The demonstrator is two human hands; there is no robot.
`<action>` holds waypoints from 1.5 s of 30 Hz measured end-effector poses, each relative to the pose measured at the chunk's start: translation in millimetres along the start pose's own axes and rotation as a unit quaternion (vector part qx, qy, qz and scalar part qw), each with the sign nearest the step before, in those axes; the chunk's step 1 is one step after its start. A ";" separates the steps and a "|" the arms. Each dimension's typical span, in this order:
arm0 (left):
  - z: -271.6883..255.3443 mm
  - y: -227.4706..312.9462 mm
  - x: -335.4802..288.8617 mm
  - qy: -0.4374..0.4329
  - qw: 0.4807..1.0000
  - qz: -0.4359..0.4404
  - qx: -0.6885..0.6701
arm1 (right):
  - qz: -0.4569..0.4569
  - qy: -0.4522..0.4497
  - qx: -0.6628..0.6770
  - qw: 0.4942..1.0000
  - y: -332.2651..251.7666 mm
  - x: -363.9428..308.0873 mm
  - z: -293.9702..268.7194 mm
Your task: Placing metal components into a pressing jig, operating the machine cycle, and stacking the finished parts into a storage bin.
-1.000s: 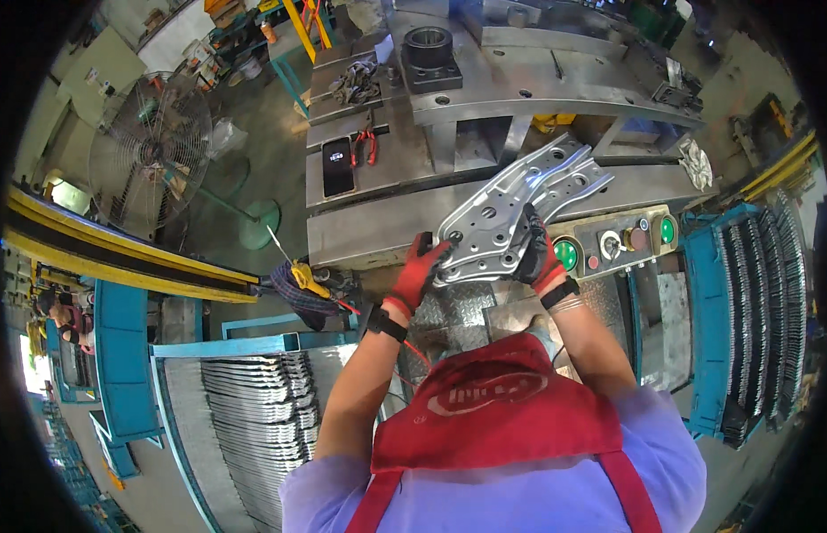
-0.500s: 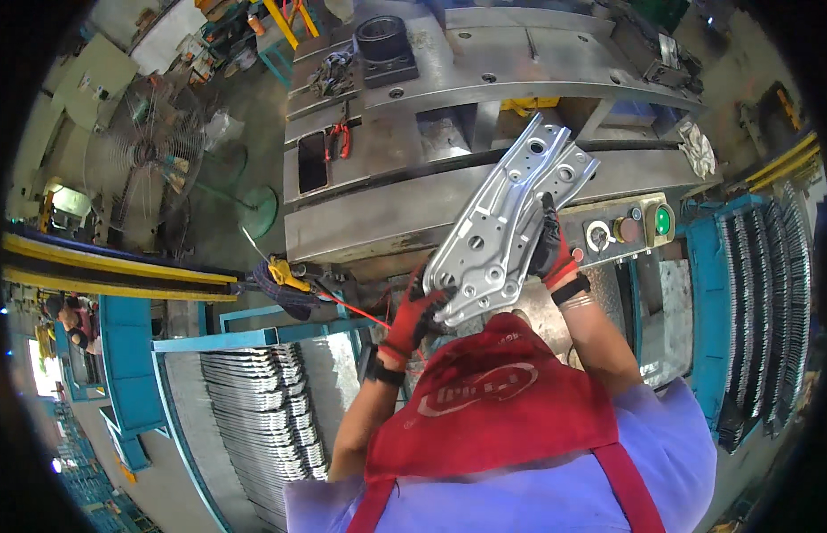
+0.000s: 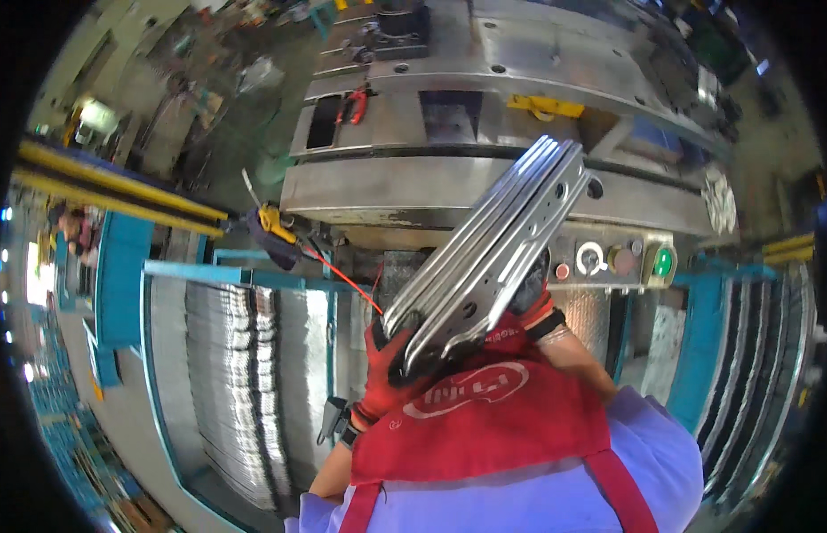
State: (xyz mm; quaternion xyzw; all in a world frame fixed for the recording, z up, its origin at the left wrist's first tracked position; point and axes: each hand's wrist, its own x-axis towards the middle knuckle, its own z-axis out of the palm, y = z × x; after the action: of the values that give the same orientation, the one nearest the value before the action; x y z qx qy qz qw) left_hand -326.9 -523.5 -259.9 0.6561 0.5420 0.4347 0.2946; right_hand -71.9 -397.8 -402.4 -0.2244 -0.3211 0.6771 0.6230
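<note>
- Metal bracket [image 3: 498, 258]: lower end over red apron [image 3: 485, 422], long axis 7-to-1 o'clock.
- Left hand [image 3: 384, 366]: grip clamped on bracket's 7 o'clock end; bulk lies toward 1.
- Right hand [image 3: 535, 313]: behind 4 o'clock edge, mostly hidden; grip state cannot be told.

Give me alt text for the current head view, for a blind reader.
A long, ridged silver metal part slants from a red apron toward a steel machine bed, its near end gripped in the gloved left hand; the right hand is partly hidden behind it. A control panel sits to the right; blue racks of stacked parts stand on both sides.
</note>
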 end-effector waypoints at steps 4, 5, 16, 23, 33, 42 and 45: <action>28.8 -5.3 -69.4 0.103 0.982 -0.113 -0.112 | 0.189 -0.038 -0.134 0.972 -13.5 -6.0 -1.3; 21.2 20.7 -68.9 0.111 0.992 -0.067 0.014 | 0.304 -0.009 0.338 0.891 -17.3 -5.3 5.6; -35.8 48.3 -223.9 0.316 0.934 -0.163 0.042 | 0.383 -0.203 0.058 0.899 83.8 -43.3 161.5; -64.5 40.5 -335.6 0.485 0.829 -0.252 0.122 | 0.465 -0.329 0.012 0.822 206.8 -107.8 270.7; -52.2 22.7 -373.9 0.669 0.657 -0.330 0.111 | -0.030 -0.701 -0.296 0.649 317.0 -168.9 385.5; -64.6 24.0 -383.6 0.763 0.480 -0.361 0.241 | 0.739 -0.449 -0.086 0.495 471.2 -252.4 394.4; -55.8 4.1 -419.6 0.759 0.444 -0.397 0.263 | 0.761 -0.493 -0.062 0.417 455.2 -313.2 430.6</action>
State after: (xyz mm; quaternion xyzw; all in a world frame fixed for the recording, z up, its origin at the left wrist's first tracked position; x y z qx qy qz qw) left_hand -389.2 -935.2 -336.7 -0.1763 0.8389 0.4317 -0.2809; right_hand -654.9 -782.0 -459.3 -0.0432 -0.3124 0.8472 -0.4275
